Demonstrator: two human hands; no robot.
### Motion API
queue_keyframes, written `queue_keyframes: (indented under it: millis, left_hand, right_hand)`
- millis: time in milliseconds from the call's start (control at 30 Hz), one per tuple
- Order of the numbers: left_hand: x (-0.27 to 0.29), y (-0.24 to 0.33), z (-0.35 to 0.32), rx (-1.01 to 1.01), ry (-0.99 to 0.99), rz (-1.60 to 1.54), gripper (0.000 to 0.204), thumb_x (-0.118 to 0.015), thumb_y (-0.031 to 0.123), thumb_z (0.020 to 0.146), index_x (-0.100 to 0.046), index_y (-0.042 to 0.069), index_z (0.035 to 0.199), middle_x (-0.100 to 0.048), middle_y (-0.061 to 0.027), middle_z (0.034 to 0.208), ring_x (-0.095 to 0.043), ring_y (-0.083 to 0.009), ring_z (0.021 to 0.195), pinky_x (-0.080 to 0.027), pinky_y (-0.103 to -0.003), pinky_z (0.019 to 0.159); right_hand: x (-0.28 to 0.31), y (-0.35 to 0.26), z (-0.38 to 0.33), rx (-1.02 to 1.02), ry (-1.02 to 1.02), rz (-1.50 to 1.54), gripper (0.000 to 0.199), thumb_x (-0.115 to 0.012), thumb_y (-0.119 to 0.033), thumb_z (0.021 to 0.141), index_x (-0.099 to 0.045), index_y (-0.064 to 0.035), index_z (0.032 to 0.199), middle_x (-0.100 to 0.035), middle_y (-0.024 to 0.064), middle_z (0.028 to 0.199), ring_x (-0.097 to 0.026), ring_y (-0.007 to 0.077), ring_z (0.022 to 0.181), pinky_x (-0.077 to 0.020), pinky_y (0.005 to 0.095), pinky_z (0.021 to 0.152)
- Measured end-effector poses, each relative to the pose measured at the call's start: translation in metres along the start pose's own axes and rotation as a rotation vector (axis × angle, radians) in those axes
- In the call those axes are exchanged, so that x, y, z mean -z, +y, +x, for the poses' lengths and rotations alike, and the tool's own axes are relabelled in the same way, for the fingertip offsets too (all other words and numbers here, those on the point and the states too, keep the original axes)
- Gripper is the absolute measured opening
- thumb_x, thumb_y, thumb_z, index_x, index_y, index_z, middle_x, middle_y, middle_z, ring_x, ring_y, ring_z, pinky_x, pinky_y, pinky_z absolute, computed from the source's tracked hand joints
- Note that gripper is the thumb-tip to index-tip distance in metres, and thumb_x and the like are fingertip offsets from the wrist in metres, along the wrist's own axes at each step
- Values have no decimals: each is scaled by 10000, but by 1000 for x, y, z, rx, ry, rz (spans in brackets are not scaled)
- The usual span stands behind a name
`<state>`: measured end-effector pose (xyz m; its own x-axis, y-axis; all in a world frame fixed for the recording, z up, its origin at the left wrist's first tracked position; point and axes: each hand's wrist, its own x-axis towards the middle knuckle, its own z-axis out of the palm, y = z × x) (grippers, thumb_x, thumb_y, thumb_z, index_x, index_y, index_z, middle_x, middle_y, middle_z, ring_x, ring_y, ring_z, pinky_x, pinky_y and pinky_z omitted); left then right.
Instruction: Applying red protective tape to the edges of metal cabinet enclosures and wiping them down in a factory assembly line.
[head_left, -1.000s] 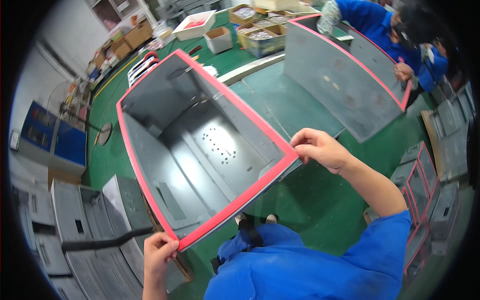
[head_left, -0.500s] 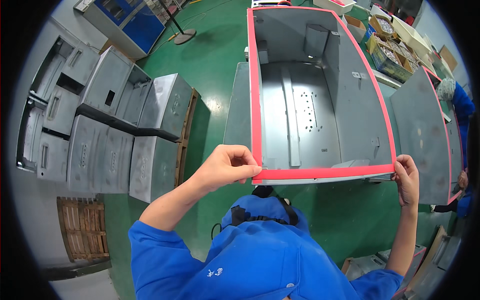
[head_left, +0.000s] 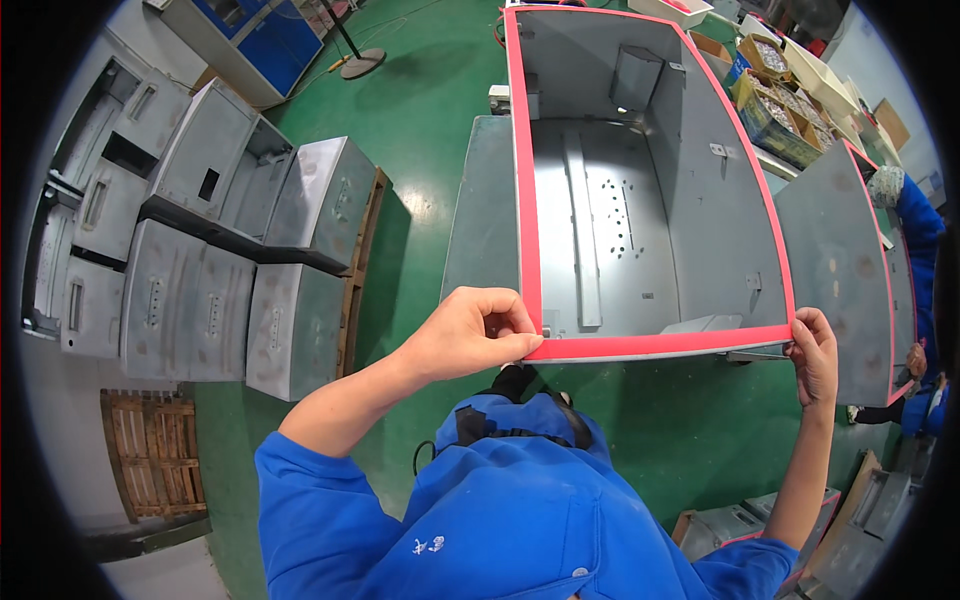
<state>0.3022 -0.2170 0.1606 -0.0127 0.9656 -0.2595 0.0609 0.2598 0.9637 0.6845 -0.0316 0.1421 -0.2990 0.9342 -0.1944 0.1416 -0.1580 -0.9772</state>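
Note:
In front of me an open grey metal cabinet (head_left: 725, 230) lies with its open side up, its rim lined with red tape (head_left: 660, 345). At the near left corner my left hand (head_left: 475, 332) is closed, thumb and forefinger pinching the tape's end. My right hand (head_left: 816, 362) pinches at the near right corner, fingers closed on the tape there. Between both hands the near strip runs straight along the rim. Inside the cabinet are a long rail (head_left: 582, 235) and a group of small holes in the bottom panel.
Grey metal cabinets (head_left: 190, 290) stand at left on a wooden pallet (head_left: 362, 255). Another pallet (head_left: 155, 455) is at lower left. At right, a co-worker's blue sleeve (head_left: 920, 220) is by a second taped cabinet (head_left: 835, 270). Boxes of parts (head_left: 785, 120) stand at far right.
The view has shifted slightly, so the cabinet's left side and my left hand appear further right. Both hands keep their pinch at the near corners.

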Motion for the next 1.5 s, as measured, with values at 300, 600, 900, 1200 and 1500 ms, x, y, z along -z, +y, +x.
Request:
queue_keyframes:
  millis: [300,600,900,1200,1500]
  left_hand:
    - [3,-3,-1,-43,-18,64,101,-623,58,750,-560,10,687,-544,3,646,-475,-32,566,-377,-190,502]
    - [2,-3,-2,-115,-5,144,87,-621,50,745,-572,15,682,-529,4,671,-473,-42,586,-389,-196,523]
    - [1,-3,-3,-187,15,224,85,-623,38,737,-570,9,678,-524,-7,667,-472,-51,570,-390,-203,512]
    - [-7,-7,-7,-324,122,358,96,-655,36,726,-567,26,690,-510,11,636,-442,-36,531,-345,-186,465]
    - [3,-17,-18,-35,118,-90,208,-627,17,757,-484,26,908,-464,1,816,-444,-35,705,-384,-174,571]
  right_hand:
    - [-3,-1,-1,2,3,1,119,-569,-119,827,-507,-62,911,-525,-27,769,-481,33,635,-390,165,557]
    - [0,1,-1,-3,-9,13,113,-570,-115,828,-510,-65,910,-529,-29,774,-490,29,644,-395,164,557]
    - [2,2,0,-3,-10,15,115,-572,-115,828,-511,-64,911,-526,-28,776,-490,33,646,-398,167,554]
    - [2,3,1,-1,1,17,132,-581,-128,823,-512,-61,914,-521,-26,758,-471,32,624,-391,168,547]
    - [0,6,-2,15,28,6,136,-558,-140,841,-520,-48,934,-527,-25,765,-464,27,630,-383,166,551]
